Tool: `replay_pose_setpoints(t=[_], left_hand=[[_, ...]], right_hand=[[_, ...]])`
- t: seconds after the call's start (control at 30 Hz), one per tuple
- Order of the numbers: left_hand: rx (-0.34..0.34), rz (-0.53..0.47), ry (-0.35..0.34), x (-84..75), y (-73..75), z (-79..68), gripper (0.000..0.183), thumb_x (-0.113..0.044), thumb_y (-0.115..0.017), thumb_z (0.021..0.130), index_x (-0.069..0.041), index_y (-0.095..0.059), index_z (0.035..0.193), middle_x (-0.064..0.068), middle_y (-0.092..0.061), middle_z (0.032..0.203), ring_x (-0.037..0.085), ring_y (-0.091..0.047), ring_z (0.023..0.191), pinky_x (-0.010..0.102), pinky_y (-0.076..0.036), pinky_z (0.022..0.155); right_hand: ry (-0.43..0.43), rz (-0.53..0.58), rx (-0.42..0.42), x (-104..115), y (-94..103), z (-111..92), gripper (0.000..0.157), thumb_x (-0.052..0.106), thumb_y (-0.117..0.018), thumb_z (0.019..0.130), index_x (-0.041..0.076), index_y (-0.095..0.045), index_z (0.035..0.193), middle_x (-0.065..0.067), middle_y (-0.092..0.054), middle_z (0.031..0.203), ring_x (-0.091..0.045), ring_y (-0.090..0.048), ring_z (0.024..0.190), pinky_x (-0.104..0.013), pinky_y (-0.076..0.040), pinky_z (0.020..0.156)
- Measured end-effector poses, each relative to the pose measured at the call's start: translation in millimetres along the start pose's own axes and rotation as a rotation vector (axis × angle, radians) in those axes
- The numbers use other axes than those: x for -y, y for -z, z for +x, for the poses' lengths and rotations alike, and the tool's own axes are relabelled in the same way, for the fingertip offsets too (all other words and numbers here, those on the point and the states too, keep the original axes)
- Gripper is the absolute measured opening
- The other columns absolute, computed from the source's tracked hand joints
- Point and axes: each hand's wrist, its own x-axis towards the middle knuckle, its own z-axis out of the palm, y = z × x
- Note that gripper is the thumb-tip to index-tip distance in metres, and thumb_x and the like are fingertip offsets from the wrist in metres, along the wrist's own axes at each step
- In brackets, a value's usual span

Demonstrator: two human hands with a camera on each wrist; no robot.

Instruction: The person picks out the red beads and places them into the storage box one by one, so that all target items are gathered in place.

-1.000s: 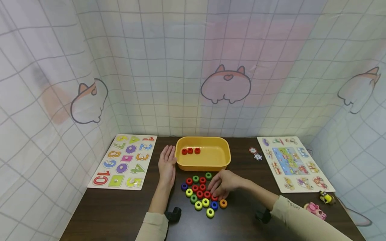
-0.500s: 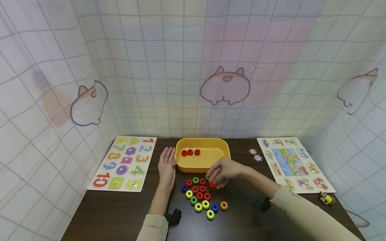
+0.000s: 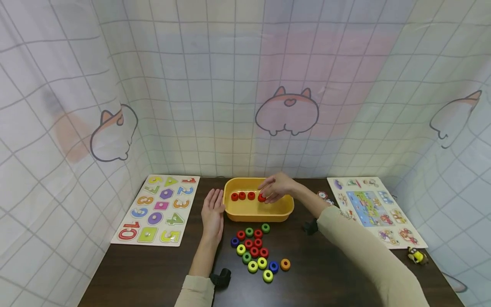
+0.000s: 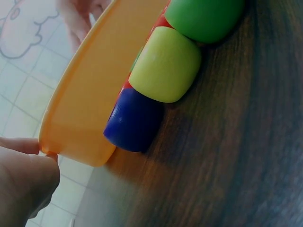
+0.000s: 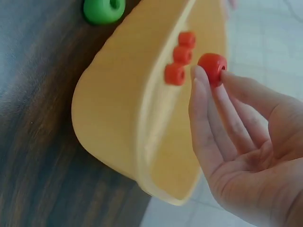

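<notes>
My right hand is over the yellow bin, pinching a red bead between thumb and fingertips. In the right wrist view, three other red beads stand in a row inside the bin. My left hand lies along the bin's left side with fingers extended, touching the rim, as the left wrist view also shows. In front of the bin lies a cluster of loose beads: red, green, yellow, blue and one orange bead.
A number-and-shape puzzle board lies at the left, a picture puzzle board at the right. Poker chips are partly behind the right forearm. A small yellow-and-black toy figure sits near the right edge. Patterned curtains enclose the table.
My right hand has picked a red bead from the cluster's right side and carried it up and forward over the bin. The left hand has stayed at the bin's side.
</notes>
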Motion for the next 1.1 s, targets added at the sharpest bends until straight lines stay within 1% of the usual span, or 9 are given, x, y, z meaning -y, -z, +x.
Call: replay_pose_setpoints(t=[0.17, 0.4, 0.5, 0.6, 0.7, 0.8, 0.93, 1.03, 1.1], left_hand=[[-0.015, -0.007, 0.009, -0.4, 0.9, 0.1, 0.069, 0.025, -0.034, 0.09, -0.005, -0.025, 0.151, 0.016, -0.028, 0.155, 0.03, -0.025, 0.146, 0.049, -0.02, 0.117], [-0.021, -0.013, -0.002, 7.2, 4.3, 3.5, 0.068, 0.025, -0.034, 0.09, -0.007, -0.027, 0.151, 0.014, -0.031, 0.154, 0.028, -0.029, 0.145, 0.047, -0.019, 0.118], [-0.041, 0.005, -0.007, 11.3, 6.6, 6.4, 0.067, 0.024, -0.035, 0.091, -0.009, -0.031, 0.149, 0.012, -0.035, 0.152, 0.025, -0.034, 0.143, 0.045, -0.022, 0.118], [-0.052, 0.018, -0.017, 13.2, 8.1, 8.6, 0.067, 0.023, -0.036, 0.091, -0.01, -0.033, 0.149, 0.011, -0.036, 0.151, 0.023, -0.036, 0.142, 0.042, -0.024, 0.117], [-0.057, 0.029, -0.025, 13.1, 7.7, 8.6, 0.067, 0.023, -0.036, 0.09, -0.01, -0.032, 0.149, 0.011, -0.036, 0.152, 0.022, -0.037, 0.141, 0.04, -0.026, 0.117], [-0.057, 0.034, -0.026, 11.9, 5.8, 7.8, 0.068, 0.024, -0.036, 0.09, -0.008, -0.03, 0.149, 0.012, -0.035, 0.152, 0.023, -0.036, 0.142, 0.042, -0.025, 0.117], [-0.039, 0.011, -0.021, 7.8, 3.5, 4.9, 0.068, 0.025, -0.034, 0.09, -0.005, -0.027, 0.15, 0.015, -0.031, 0.154, 0.028, -0.03, 0.144, 0.046, -0.021, 0.117], [-0.02, 0.004, -0.015, 3.9, 1.1, 2.4, 0.069, 0.025, -0.034, 0.09, -0.004, -0.025, 0.151, 0.017, -0.028, 0.155, 0.03, -0.027, 0.146, 0.045, -0.021, 0.117], [-0.014, 0.007, -0.01, 2.1, -0.7, 1.1, 0.07, 0.025, -0.035, 0.089, -0.004, -0.025, 0.151, 0.017, -0.027, 0.155, 0.03, -0.026, 0.146, 0.044, -0.021, 0.117]], right_hand=[[-0.049, 0.009, -0.101, -16.4, -2.2, 27.3, 0.033, 0.0, -0.069, 0.087, -0.003, -0.067, 0.12, -0.021, -0.071, 0.104, -0.043, -0.069, 0.088, -0.053, -0.056, 0.079], [-0.1, 0.018, -0.261, -37.5, -11.1, 49.7, 0.026, 0.0, -0.072, 0.084, -0.001, -0.072, 0.11, -0.02, -0.072, 0.096, -0.037, -0.072, 0.081, -0.047, -0.059, 0.072], [-0.111, 0.017, -0.287, -41.4, -13.5, 54.1, 0.023, 0.002, -0.073, 0.084, 0.001, -0.073, 0.107, -0.017, -0.073, 0.095, -0.035, -0.073, 0.08, -0.045, -0.06, 0.072], [-0.111, 0.011, -0.293, -40.0, -13.8, 52.6, 0.022, 0.005, -0.073, 0.085, 0.003, -0.074, 0.107, -0.015, -0.073, 0.096, -0.034, -0.073, 0.081, -0.046, -0.059, 0.074], [-0.078, 0.015, -0.3, -33.1, -12.8, 42.9, 0.024, 0.004, -0.072, 0.085, 0.001, -0.073, 0.109, -0.014, -0.073, 0.1, -0.034, -0.072, 0.084, -0.048, -0.058, 0.078], [-0.007, 0.019, -0.286, -21.4, -10.8, 26.7, 0.027, 0.001, -0.071, 0.086, -0.003, -0.07, 0.113, -0.017, -0.071, 0.105, -0.034, -0.072, 0.088, -0.047, -0.057, 0.08], [0.11, -0.017, -0.207, -3.9, -12.7, -3.0, 0.029, 0.002, -0.07, 0.087, -0.006, -0.068, 0.115, -0.02, -0.071, 0.107, -0.036, -0.071, 0.092, -0.043, -0.059, 0.078], [0.181, -0.066, -0.123, 5.2, -19.5, -27.8, 0.028, 0.006, -0.07, 0.088, -0.005, -0.069, 0.114, -0.018, -0.072, 0.104, -0.037, -0.071, 0.091, -0.045, -0.059, 0.077], [0.211, -0.082, -0.064, 6.0, -25.5, -42.1, 0.026, 0.007, -0.071, 0.088, -0.004, -0.07, 0.112, -0.018, -0.072, 0.102, -0.036, -0.071, 0.088, -0.048, -0.058, 0.076]])
